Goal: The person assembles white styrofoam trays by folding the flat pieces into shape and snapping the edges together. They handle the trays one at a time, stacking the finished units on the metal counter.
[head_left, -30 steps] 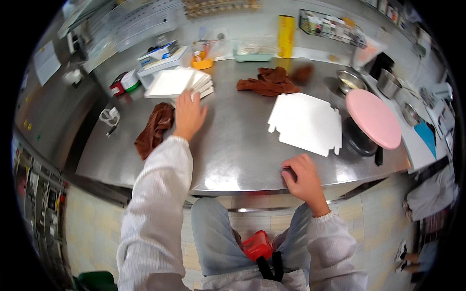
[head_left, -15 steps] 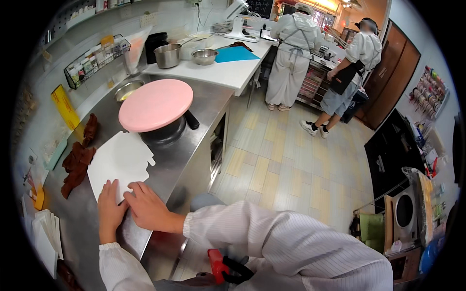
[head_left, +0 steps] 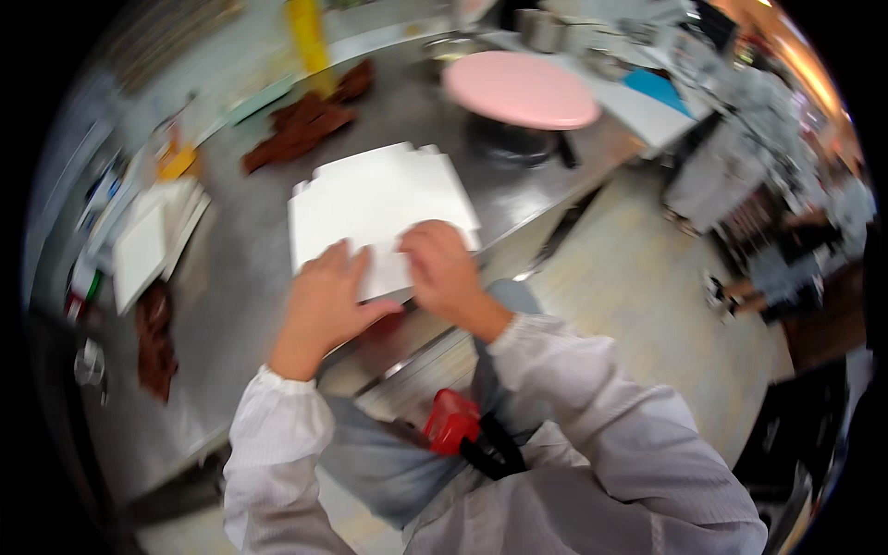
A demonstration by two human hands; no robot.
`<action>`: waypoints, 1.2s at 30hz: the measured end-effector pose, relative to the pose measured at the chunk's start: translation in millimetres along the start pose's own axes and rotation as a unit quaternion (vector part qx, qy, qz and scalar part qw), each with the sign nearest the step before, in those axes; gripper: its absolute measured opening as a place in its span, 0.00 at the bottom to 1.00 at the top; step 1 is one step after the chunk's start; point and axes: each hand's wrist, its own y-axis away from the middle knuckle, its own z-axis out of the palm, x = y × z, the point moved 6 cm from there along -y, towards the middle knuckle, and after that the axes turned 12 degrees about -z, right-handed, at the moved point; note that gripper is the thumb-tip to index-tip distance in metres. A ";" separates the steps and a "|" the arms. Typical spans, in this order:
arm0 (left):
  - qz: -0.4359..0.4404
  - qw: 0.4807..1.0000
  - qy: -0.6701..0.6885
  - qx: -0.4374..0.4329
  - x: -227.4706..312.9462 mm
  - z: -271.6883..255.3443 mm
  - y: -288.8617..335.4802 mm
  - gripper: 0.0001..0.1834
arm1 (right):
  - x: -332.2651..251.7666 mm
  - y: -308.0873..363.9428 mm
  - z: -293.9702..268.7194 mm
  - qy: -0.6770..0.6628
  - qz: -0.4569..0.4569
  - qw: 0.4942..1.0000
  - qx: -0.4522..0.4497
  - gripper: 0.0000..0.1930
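Note:
A flat white cardboard sheet (head_left: 388, 199) with notched edges lies on the steel table, close to its front edge. My left hand (head_left: 324, 296) rests at the sheet's near left part, fingers stretched over it and thumb spread out to the right. Over the near right part, my right hand (head_left: 446, 273) is closed, its fingers curled together. Whether those fingers pinch the sheet's edge is hidden and blurred. Beyond the sheet stands a round pink turntable (head_left: 523, 90) on a dark base.
Brown crumpled cloths (head_left: 301, 125) lie behind the sheet, and another brown cloth (head_left: 156, 342) lies at the left. A stack of white folded card (head_left: 153, 240) stands beside it. A metal bowl (head_left: 450, 51) sits behind the turntable. Two people (head_left: 731, 148) stand at the far right.
My view has swung left and down, so the table now sits more centrally. My hands have moved apart; the left thumb has spread and the right fingers have curled.

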 end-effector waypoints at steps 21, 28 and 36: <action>-0.182 0.901 0.306 -0.246 -39.7 5.1 -1.5 0.09 | 22.6 -47.0 23.4 -0.124 0.151 0.847 -0.495 0.17; -0.171 0.941 0.147 -0.252 -38.8 8.7 -21.9 0.12 | 25.6 -49.1 39.4 -0.054 0.116 0.831 -0.542 0.20; -0.103 0.988 0.065 0.091 -16.0 31.1 -26.8 0.21 | 34.0 -10.9 67.0 0.006 -0.071 0.956 -0.286 0.29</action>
